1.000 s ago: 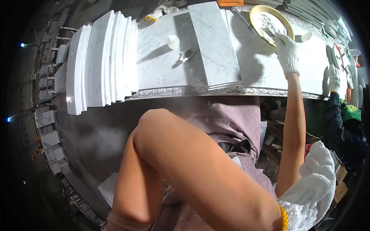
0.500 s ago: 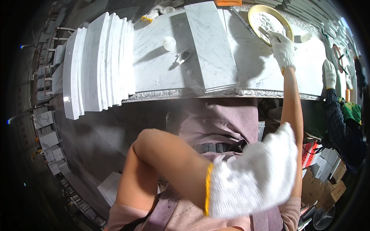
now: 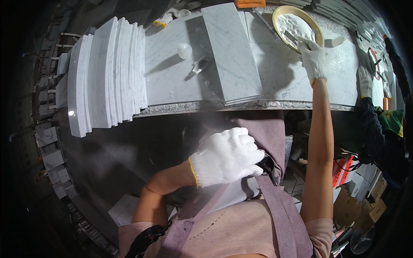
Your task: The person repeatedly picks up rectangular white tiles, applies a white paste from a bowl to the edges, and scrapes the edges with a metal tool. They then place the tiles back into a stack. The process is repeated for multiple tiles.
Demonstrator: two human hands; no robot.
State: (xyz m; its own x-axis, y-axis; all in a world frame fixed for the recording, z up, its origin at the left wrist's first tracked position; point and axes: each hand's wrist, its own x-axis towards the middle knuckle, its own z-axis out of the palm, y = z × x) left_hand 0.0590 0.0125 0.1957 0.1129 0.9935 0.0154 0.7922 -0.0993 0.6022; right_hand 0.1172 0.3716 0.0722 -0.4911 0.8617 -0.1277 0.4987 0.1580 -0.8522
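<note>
Upper right, a white-gloved right hand (image 3: pixel 313 59) clasps a flat grey metal blade (image 3: pixel 291 35), likely light, stiff, best held rearward.

The gloved left hand (image 3: pixel 226 158) is held in front of the torso (image 3: pixel 241 221) with its back facing up and its fingers (image 3: pixel 251 152) curled toward the right, the left forearm (image 3: pixel 172 178) angling inward from a sharply bent elbow (image 3: pixel 150 189). The right arm (image 3: pixel 320 142) reaches nearly straight forward, palm down, with the gloved right hand (image 3: pixel 314 60) gathered into a grip.
</note>
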